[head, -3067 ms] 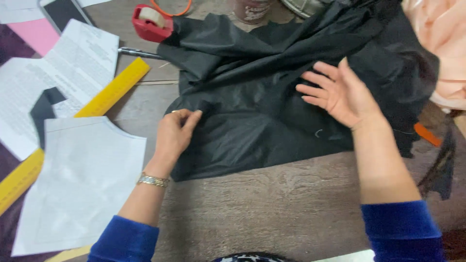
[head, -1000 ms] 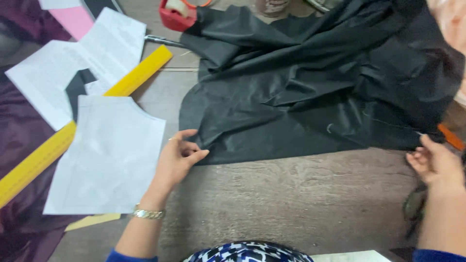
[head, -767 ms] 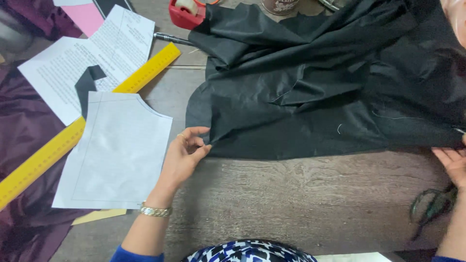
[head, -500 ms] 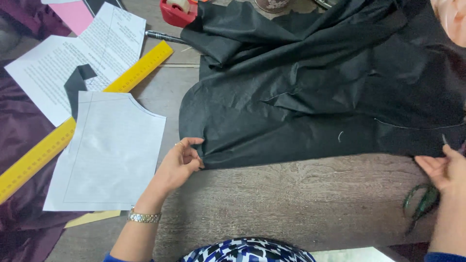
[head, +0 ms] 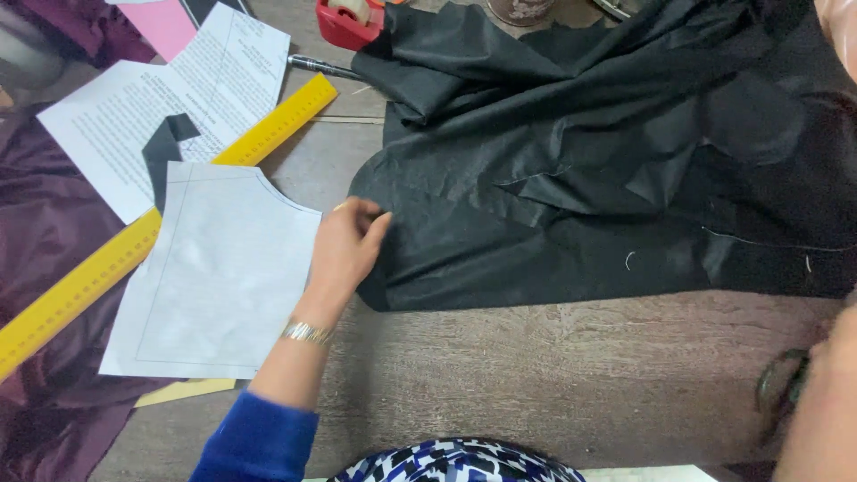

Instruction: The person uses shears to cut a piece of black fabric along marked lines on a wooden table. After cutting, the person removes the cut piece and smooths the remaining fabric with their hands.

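Observation:
A large crumpled black fabric (head: 580,178) lies across the wooden table (head: 553,384), its near edge pulled fairly straight. My left hand (head: 348,245) sits at the fabric's left corner, fingers curled on the edge and pinching it. A thin bracelet is on that wrist. My right hand (head: 826,393) shows only as a blur at the right border near the fabric's far end, and its fingers are not readable. Dark-handled scissors (head: 775,386) lie just beside it.
A white paper pattern piece (head: 214,277) lies left of my left hand, over a long yellow ruler (head: 116,259). Behind are a printed sheet (head: 178,98), a small black scrap (head: 165,147), a pen (head: 321,67), a red tape dispenser (head: 353,22) and maroon cloth (head: 45,268).
Both hands went from lying flat on the black fabric to its near edge. My right hand slid far to the right, and the fabric's near edge is now stretched straighter.

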